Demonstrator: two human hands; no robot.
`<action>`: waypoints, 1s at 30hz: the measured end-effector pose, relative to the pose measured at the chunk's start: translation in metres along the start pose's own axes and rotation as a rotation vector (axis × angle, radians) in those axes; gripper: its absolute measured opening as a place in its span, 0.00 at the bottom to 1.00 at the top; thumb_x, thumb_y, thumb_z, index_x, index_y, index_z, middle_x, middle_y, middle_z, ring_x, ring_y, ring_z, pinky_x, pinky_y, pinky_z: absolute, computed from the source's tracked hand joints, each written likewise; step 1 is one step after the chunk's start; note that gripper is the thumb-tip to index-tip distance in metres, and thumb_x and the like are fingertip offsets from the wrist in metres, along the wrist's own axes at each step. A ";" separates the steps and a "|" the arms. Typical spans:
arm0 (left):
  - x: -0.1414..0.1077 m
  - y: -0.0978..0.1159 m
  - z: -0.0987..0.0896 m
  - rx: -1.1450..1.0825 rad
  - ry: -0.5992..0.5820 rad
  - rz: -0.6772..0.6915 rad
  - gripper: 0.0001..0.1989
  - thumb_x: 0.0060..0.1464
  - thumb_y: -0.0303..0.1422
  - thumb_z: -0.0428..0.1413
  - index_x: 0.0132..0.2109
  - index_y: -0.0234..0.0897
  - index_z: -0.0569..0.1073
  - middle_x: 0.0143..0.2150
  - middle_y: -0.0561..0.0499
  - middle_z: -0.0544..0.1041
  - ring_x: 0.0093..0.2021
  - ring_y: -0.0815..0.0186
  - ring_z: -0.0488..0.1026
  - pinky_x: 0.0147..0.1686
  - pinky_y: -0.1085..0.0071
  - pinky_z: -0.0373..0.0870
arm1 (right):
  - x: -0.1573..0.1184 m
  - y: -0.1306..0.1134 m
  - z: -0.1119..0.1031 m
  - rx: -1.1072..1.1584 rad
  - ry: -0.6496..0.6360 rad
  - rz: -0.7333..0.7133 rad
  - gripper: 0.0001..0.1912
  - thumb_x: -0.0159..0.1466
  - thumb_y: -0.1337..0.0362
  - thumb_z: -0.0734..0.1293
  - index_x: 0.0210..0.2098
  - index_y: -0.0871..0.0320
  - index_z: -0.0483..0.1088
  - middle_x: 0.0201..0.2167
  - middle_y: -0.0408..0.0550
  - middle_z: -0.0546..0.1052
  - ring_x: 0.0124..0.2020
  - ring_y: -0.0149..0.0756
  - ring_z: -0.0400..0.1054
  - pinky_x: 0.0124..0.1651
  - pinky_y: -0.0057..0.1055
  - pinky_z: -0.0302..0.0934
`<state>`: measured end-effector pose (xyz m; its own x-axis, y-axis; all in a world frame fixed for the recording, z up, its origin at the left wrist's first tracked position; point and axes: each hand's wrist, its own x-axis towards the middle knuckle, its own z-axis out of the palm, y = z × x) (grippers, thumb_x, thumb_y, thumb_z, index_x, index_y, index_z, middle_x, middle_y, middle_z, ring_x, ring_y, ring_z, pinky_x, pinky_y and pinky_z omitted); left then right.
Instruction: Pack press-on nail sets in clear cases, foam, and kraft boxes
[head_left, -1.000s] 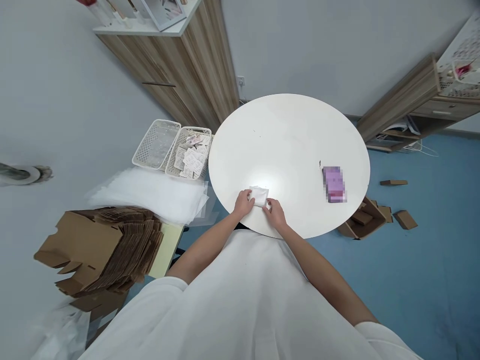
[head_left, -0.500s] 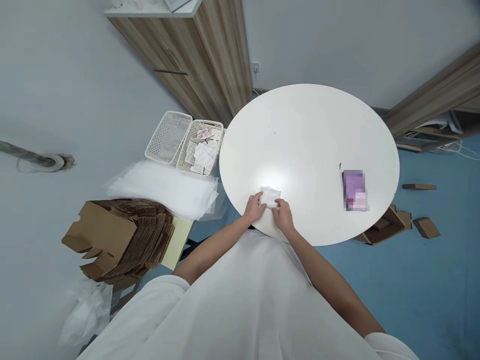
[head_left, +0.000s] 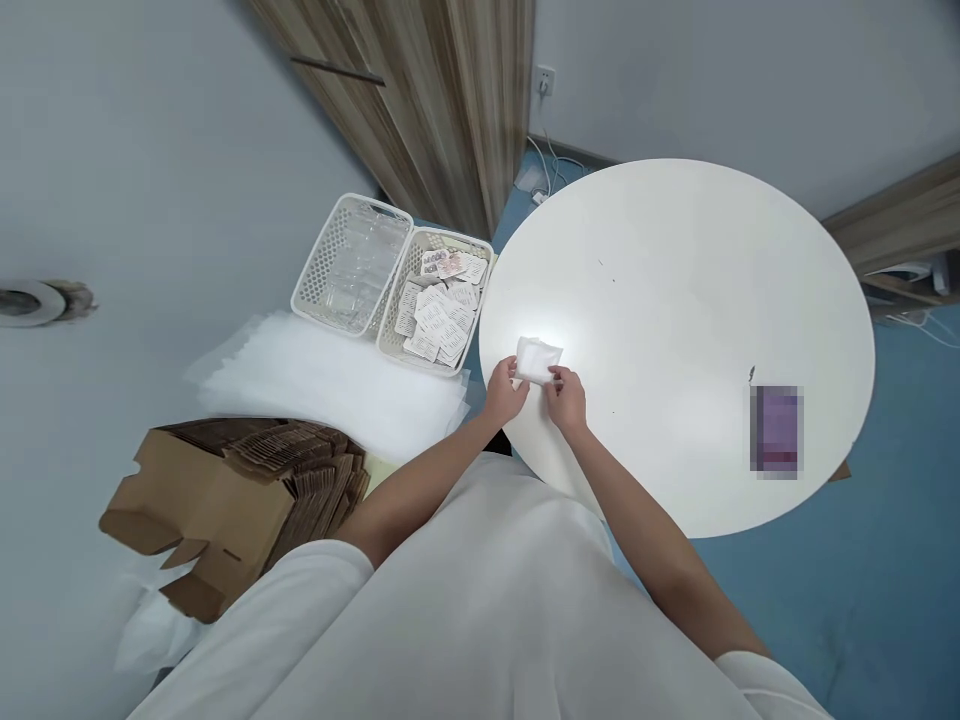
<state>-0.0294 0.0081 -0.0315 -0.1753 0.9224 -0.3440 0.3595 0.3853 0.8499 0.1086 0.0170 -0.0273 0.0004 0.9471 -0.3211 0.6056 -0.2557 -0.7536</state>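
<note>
A small white packet (head_left: 537, 360), which looks like folded thin foam sheet, is held at the near left edge of the round white table (head_left: 675, 300). My left hand (head_left: 505, 392) grips its left side, with the thumb at the near edge and fingers at the side. At the packet's right near corner, my right hand (head_left: 565, 398) pinches it between thumb and curled fingers. Whatever may be inside the packet is hidden.
Left of the table stand a white basket (head_left: 390, 350) of printed cards and another basket (head_left: 300, 290) of clear plastic pieces. White foam sheets (head_left: 322, 380) and flat cardboard boxes (head_left: 217, 500) lie nearer. A blurred purple item (head_left: 778, 430) rests on the table's right.
My view has turned left, so the table and purple item appear farther right. Both hands still hold the packet, which looks tilted up a little more.
</note>
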 end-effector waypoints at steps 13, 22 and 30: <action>0.063 0.010 -0.034 0.001 -0.064 0.034 0.29 0.48 0.26 0.51 0.57 0.38 0.53 0.57 0.45 0.60 0.58 0.63 0.57 0.55 0.63 0.58 | 0.067 -0.039 0.029 -0.013 0.044 -0.074 0.21 0.58 0.67 0.55 0.52 0.58 0.59 0.45 0.53 0.63 0.37 0.35 0.63 0.43 0.37 0.60; 0.058 0.008 -0.034 0.013 -0.082 0.098 0.25 0.48 0.28 0.52 0.54 0.37 0.59 0.62 0.44 0.51 0.61 0.61 0.50 0.57 0.63 0.53 | 0.060 -0.035 0.031 0.044 0.020 -0.062 0.31 0.55 0.63 0.59 0.57 0.57 0.49 0.51 0.54 0.58 0.44 0.38 0.61 0.45 0.38 0.61; 0.034 0.011 -0.038 0.124 -0.068 0.053 0.24 0.49 0.33 0.54 0.54 0.40 0.60 0.62 0.44 0.49 0.62 0.57 0.48 0.58 0.60 0.51 | 0.036 -0.032 0.010 0.080 -0.013 -0.047 0.37 0.53 0.60 0.62 0.59 0.56 0.44 0.56 0.57 0.54 0.48 0.42 0.61 0.46 0.39 0.62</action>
<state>-0.0663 0.0430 -0.0184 -0.0919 0.9394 -0.3302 0.4777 0.3325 0.8132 0.0806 0.0571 -0.0202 -0.0366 0.9559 -0.2914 0.5388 -0.2266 -0.8113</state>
